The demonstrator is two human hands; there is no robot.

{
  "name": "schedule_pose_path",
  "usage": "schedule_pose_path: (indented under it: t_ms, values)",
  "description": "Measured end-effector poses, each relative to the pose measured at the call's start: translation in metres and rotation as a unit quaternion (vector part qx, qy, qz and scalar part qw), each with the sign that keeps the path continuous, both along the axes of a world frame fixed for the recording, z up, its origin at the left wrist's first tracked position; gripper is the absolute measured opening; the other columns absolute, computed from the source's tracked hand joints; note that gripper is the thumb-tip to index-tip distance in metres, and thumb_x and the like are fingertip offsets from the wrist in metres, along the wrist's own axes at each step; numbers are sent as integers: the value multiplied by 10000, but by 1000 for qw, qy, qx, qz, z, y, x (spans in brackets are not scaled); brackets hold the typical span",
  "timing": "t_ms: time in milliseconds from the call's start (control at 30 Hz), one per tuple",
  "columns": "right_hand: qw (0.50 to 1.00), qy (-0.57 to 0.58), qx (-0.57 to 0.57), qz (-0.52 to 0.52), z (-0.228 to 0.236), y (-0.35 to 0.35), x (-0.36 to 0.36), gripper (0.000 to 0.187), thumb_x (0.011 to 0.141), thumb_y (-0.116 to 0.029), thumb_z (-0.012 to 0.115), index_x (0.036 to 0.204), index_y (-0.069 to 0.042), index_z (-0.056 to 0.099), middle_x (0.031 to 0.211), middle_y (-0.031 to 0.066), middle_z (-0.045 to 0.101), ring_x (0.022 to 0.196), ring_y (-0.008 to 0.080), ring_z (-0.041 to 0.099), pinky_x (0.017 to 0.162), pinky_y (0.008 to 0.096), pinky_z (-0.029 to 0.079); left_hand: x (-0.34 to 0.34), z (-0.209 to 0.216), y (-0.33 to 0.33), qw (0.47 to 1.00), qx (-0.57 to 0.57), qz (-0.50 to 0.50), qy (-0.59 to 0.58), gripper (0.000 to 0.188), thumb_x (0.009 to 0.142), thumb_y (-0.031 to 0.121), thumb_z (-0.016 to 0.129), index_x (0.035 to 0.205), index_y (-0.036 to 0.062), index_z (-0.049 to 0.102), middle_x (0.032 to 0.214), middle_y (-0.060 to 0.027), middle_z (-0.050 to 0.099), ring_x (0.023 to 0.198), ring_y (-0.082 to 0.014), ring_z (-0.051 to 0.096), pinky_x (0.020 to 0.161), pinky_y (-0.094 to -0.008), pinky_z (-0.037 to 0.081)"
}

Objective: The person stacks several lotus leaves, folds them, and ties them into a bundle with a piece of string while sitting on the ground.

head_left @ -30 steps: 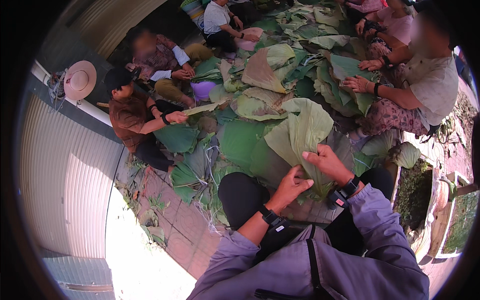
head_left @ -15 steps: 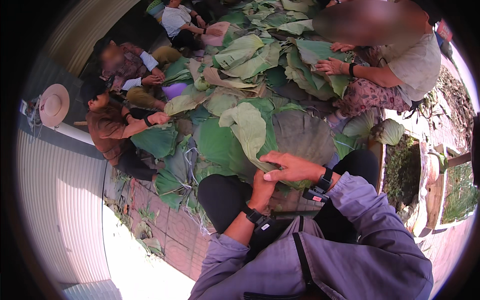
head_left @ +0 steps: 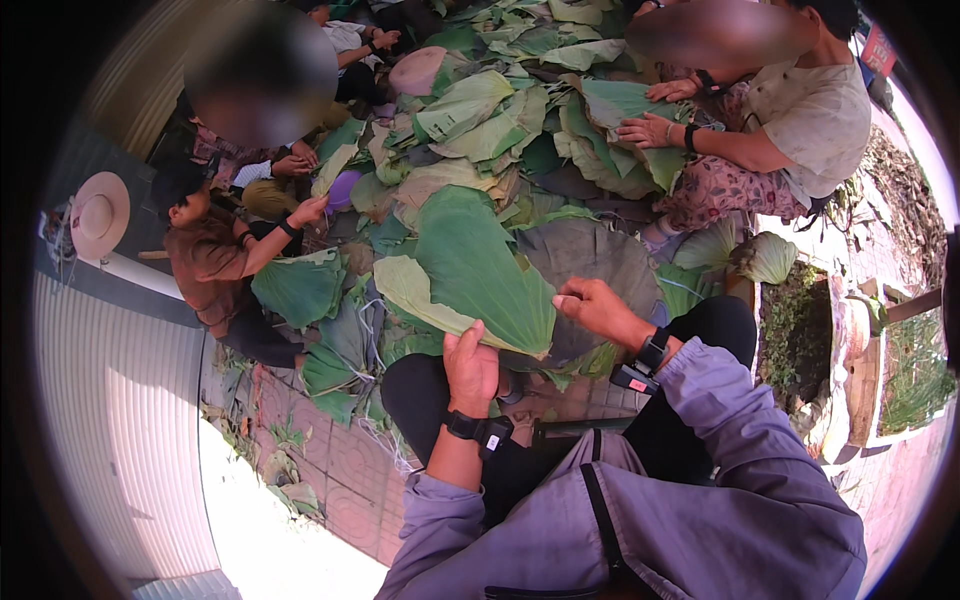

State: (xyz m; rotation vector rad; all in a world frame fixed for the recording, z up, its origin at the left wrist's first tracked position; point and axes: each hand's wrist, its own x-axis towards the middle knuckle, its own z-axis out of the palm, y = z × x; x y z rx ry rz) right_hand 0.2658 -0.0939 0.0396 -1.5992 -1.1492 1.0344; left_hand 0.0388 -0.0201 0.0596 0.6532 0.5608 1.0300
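Note:
A large green lotus leaf point(head_left: 475, 265) is held up in front of my knees, its pale underside folded over along the left edge. My left hand point(head_left: 470, 372) grips its lower left edge, thumb on top. At the leaf's right edge my right hand point(head_left: 602, 312) is closed in a pinch, fingertips on the rim. Beneath and beyond it spreads a heap of lotus leaves point(head_left: 480, 115), some green, some faded and brownish. A wide, dull brown leaf point(head_left: 590, 275) lies flat just behind my right hand.
On the left a person in a brown shirt point(head_left: 208, 265) holds a leaf; others sit behind. Across to the right, a person in a pale shirt point(head_left: 815, 120) rests both hands on stacked leaves. White string point(head_left: 375, 430) trails over the paving by my left knee. Wooden-edged planters point(head_left: 868, 385) stand at right.
My hands have moved apart, and the folded leaf between them is now spread wider, showing its green face. The person in brown has drawn a hand back with a leaf.

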Motion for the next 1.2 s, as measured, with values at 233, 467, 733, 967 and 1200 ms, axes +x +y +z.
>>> schedule_pose_path:
  t_ms: [233,467,733,967,1200]
  values:
    - [895,431,-117,19,11,3,-4,449,1002,-449,551,1165,-34,606,1055,77,688,885,222,683,753,364,559,0,9,-4,996,17,-81,-45,520,929,-8,547,1431,26,413,1425,-101,499,1310,-245,483,1129,-435,358]
    - [869,486,95,-17,37,7,1,305,977,-200,621,1246,-66,570,1130,51,677,955,163,674,842,352,554,-6,2,-5,989,14,-126,-77,586,882,-21,596,1437,27,416,1418,-97,514,1317,-262,480,1145,-445,333]
    - [906,404,-18,-123,-15,-8,10,213,920,-36,639,1132,-48,620,1040,48,691,888,172,685,767,381,585,-8,-54,-4,953,-174,-148,197,280,888,8,627,1153,71,565,1091,-80,662,1044,-254,647,940,-465,514]
    - [895,392,-81,-198,-50,-16,22,179,926,-8,598,1099,-53,609,999,54,684,857,195,691,741,410,605,0,-64,-7,922,-134,-124,341,390,872,102,679,1233,28,554,1105,-92,657,1009,-240,632,912,-402,489]
    - [897,395,-19,-196,-47,-19,15,191,933,9,577,1117,-33,604,1038,72,671,897,206,684,770,426,601,3,-61,-9,933,25,-59,353,436,879,85,679,1283,-4,541,1131,-81,626,954,-168,635,837,-292,502]
